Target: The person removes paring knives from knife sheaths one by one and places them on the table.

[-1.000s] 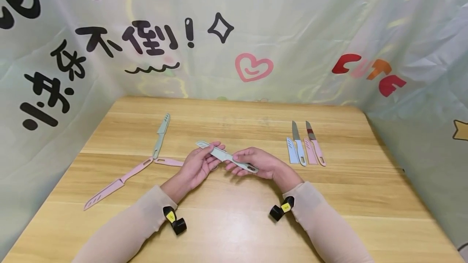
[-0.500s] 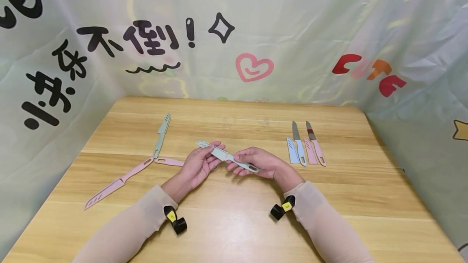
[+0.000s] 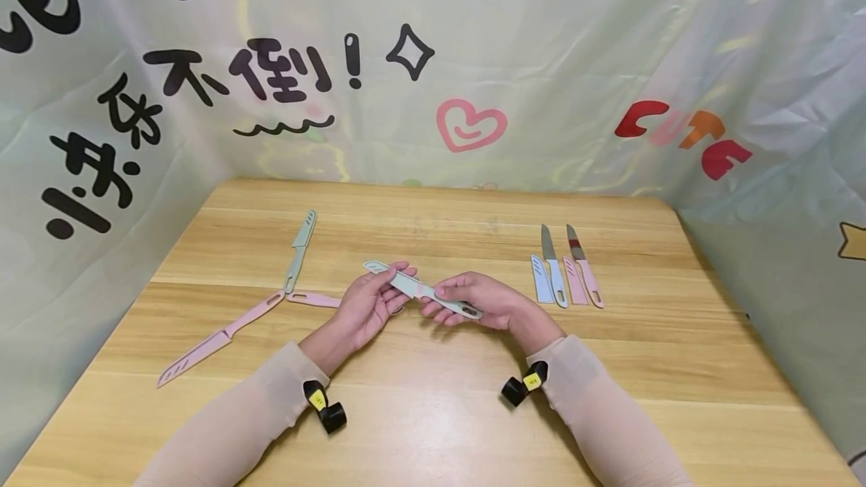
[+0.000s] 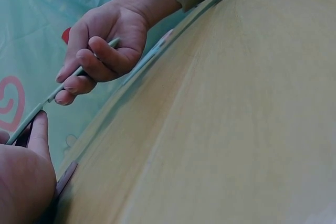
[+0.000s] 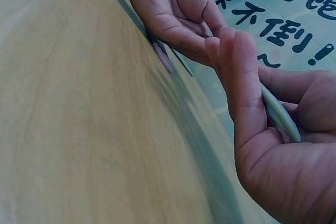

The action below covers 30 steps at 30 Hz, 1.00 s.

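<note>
Above the middle of the table, both hands hold a pale green knife, tilted down to the right in the head view. My left hand (image 3: pixel 361 310) pinches its slotted sheath (image 3: pixel 404 284) between thumb and fingers. My right hand (image 3: pixel 483 300) grips the handle (image 3: pixel 468 310), whose holed end sticks out past the fingers. A narrow pinkish strip shows where sheath and handle meet. In the right wrist view, the curled fingers hide most of the handle. A pink knife handle (image 3: pixel 314 299) lies on the table, its other end hidden behind my left hand.
At left on the wooden table (image 3: pixel 433 427) lie a sheathed green knife (image 3: pixel 294 265) and a sheathed pink knife (image 3: pixel 203 354). At right, a blue knife (image 3: pixel 556 284) and a pink knife (image 3: pixel 591 284) lie with bare blades beside a blue sheath (image 3: pixel 542 282) and a pink sheath (image 3: pixel 575 282).
My right hand has shifted very slightly right with the handle, and the pinkish strip now shows between handle and sheath. The left hand stays nearly still.
</note>
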Available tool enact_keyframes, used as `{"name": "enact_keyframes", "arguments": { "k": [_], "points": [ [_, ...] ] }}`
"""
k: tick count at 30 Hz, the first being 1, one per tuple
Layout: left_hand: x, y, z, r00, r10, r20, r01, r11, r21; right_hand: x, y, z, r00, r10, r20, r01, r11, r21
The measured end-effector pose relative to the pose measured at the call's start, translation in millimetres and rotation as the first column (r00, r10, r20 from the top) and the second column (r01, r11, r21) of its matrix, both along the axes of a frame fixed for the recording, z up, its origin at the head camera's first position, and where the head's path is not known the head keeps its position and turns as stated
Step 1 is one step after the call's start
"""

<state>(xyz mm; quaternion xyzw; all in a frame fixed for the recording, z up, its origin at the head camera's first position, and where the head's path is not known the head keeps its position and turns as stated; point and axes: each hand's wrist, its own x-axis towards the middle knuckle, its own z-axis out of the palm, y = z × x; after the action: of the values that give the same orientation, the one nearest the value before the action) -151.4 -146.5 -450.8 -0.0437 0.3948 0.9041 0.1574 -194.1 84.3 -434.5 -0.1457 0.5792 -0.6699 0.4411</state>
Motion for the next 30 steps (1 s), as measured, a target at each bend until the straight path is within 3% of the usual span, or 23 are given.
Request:
{"name": "enact_keyframes", "arguments": {
  "k": [30],
  "points": [
    [-1.5, 0.0, 0.2, 0.999, 0.026, 0.023, -0.026, 1.0, 0.013, -3.0, 8.3, 0.8, 1.0, 0.027, -0.014, -0.027, 1.0, 0.014]
  ]
}}
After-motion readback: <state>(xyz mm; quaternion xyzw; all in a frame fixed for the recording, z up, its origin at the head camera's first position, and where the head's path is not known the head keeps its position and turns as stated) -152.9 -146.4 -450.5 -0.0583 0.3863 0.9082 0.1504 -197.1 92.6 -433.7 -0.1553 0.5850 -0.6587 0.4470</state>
